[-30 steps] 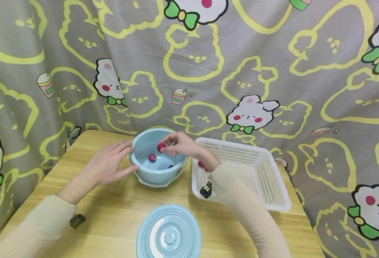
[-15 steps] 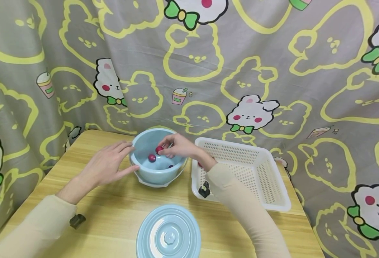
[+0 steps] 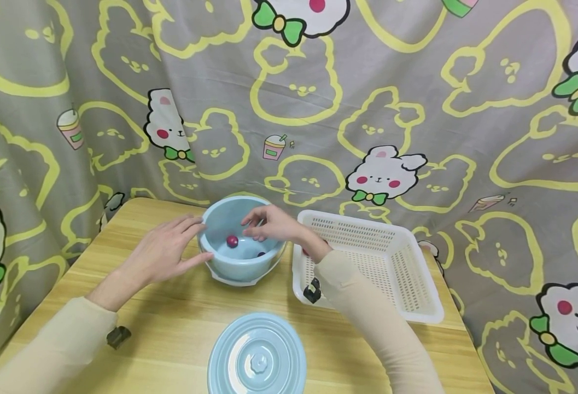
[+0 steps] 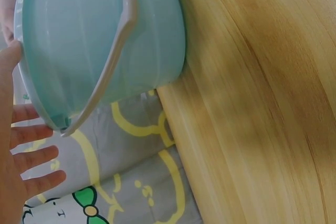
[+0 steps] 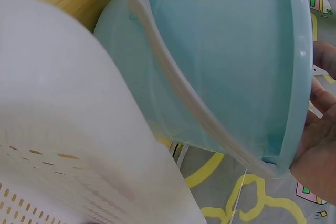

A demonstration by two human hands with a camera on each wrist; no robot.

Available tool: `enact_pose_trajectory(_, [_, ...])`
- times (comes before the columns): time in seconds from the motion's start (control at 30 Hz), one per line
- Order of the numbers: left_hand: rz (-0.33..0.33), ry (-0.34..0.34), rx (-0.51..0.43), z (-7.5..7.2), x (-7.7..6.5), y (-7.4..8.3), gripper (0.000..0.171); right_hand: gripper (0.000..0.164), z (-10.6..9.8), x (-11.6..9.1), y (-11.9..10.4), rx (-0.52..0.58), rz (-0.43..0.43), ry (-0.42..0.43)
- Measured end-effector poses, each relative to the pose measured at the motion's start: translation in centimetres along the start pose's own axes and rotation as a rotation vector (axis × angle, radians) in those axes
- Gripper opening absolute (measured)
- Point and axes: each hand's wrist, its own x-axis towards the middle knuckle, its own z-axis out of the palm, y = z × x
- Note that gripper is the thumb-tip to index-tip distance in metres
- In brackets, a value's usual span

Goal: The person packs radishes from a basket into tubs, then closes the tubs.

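Observation:
A light blue bucket [image 3: 239, 270] stands on the table, its pale handle [image 4: 112, 59] hanging down along the side. My left hand [image 3: 163, 249] rests at the left rim, fingers extended and thumb against the edge. Over the bucket's opening is my right hand [image 3: 271, 223], its fingers loosely bent and nothing visible between them. On the bucket's bottom lies a small round dark red plum-like fruit [image 3: 232, 241]. Part of another dark red one [image 3: 261, 254] shows behind the front rim.
To the bucket's right stands a white slotted plastic basket [image 3: 416, 315]; a bit of red fruit [image 3: 305, 251] shows inside, mostly hidden by my right forearm. A round light blue lid [image 3: 257, 358] lies at the table's front. A patterned curtain [image 3: 298, 109] hangs behind.
The red fruit that my right fingers pinched has left them and is out of sight. The right hand moved slightly left and down, then its fingers loosened. The left hand stayed still.

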Motion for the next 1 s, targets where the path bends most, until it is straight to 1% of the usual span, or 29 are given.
enact_pose_trajectory(0.23, [0.000, -0.004, 0.004, 0.0, 0.0, 0.0, 0.073, 0.029, -0.3, -0.5, -0.3, 0.026, -0.018, 0.001])
enact_pose_trajectory(0.5, [0.004, -0.004, 0.001, 0.0, 0.0, 0.0, 0.073, 0.030, -0.4, -1.2, -0.6, 0.051, -0.016, -0.013])
enact_pose_trajectory(0.7, [0.002, -0.006, -0.002, -0.1, 0.0, 0.1, 0.073, 0.030, -0.7, -2.0, -0.8, 0.061, -0.042, 0.011])
enact_pose_trajectory(0.83, [-0.001, -0.007, -0.007, -0.1, 0.0, 0.1, 0.073, 0.029, -1.1, -2.5, -0.5, 0.053, -0.065, 0.037])
enact_pose_trajectory(1.0, [-0.003, -0.009, -0.010, -0.1, 0.0, 0.1, 0.073, 0.029, -1.8, -3.4, -0.1, 0.080, -0.057, 0.070])
